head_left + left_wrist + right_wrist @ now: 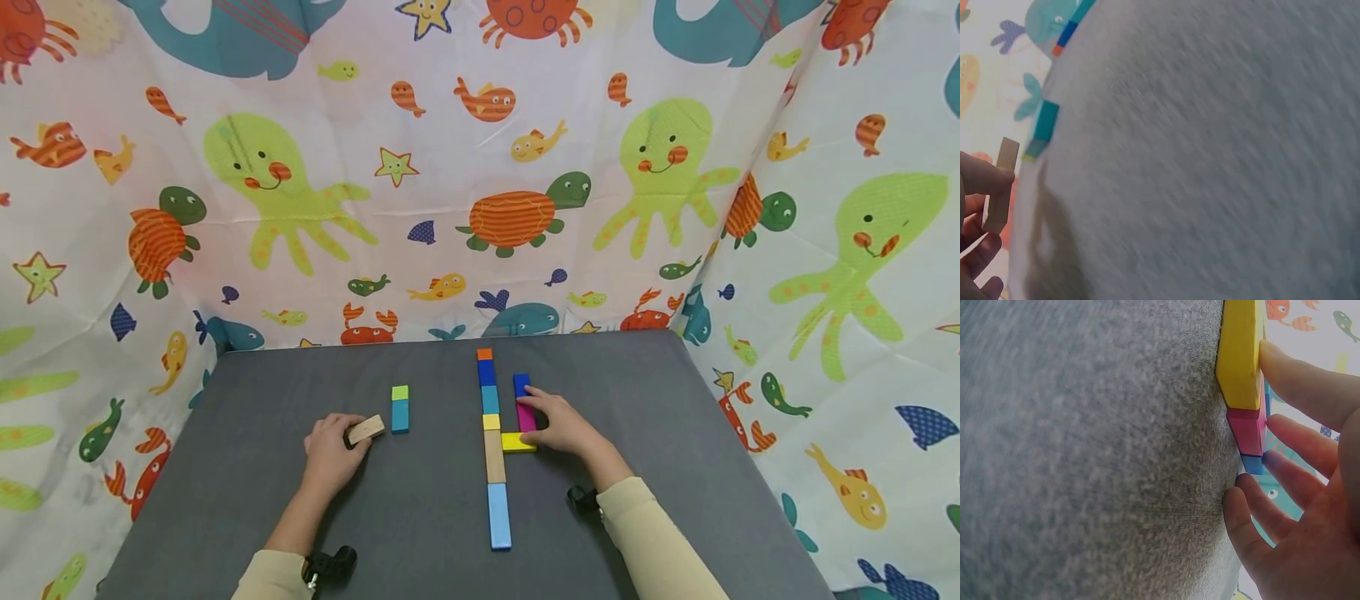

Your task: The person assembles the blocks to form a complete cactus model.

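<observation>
My left hand [330,450] pinches a plain wooden block [367,430] between thumb and fingers, as the left wrist view also shows. Just right of it lie a teal block [401,417] and a lime green block [400,392], end to end. Fingers fairly straight, my right hand [566,429] rests on blocks at the right. Its thumb touches a yellow block [1239,356]; the index fingertip is at a magenta block [1249,430], and another fingertip is by a dark blue block [521,384]. The yellow block's left end meets a long column of blocks.
The column runs away from me: light blue block [498,517], wooden block [495,457], small yellow block [491,422], teal block [490,399], dark blue block [487,372] and orange block [485,354]. A grey tabletop [420,517] lies beneath; a printed curtain [450,308] borders it.
</observation>
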Demonstrator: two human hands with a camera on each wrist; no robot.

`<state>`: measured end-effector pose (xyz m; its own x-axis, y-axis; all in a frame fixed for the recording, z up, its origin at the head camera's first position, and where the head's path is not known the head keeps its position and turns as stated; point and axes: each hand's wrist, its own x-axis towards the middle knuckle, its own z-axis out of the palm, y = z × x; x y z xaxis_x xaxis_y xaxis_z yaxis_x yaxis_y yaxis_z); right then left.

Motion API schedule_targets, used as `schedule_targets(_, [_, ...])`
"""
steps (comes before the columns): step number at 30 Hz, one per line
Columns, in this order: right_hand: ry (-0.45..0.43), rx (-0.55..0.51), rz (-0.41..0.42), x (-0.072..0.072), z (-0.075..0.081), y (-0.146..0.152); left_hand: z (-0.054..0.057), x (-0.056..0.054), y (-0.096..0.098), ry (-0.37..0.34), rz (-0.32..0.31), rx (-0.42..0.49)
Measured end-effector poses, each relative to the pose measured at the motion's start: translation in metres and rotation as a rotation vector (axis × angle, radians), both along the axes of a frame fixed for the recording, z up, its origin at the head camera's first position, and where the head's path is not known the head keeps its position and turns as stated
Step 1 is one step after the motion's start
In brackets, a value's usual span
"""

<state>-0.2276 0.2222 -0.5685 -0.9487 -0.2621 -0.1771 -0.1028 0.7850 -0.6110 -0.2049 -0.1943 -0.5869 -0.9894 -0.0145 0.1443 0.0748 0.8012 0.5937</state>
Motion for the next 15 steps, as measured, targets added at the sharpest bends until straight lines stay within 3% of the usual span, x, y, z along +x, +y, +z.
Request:
schedule_targets(6, [-0.003, 0.0, 0.0, 0.001, -0.001, 0.0, 0.01, -0.007, 0.014, -0.008, -0.04, 0.038])
schedule_targets(15, [-0.009, -0.007, -0.008, 0.001, 0.002, 0.0, 0.015, -0.019, 0.05, -0.005, -0.146, 0.096])
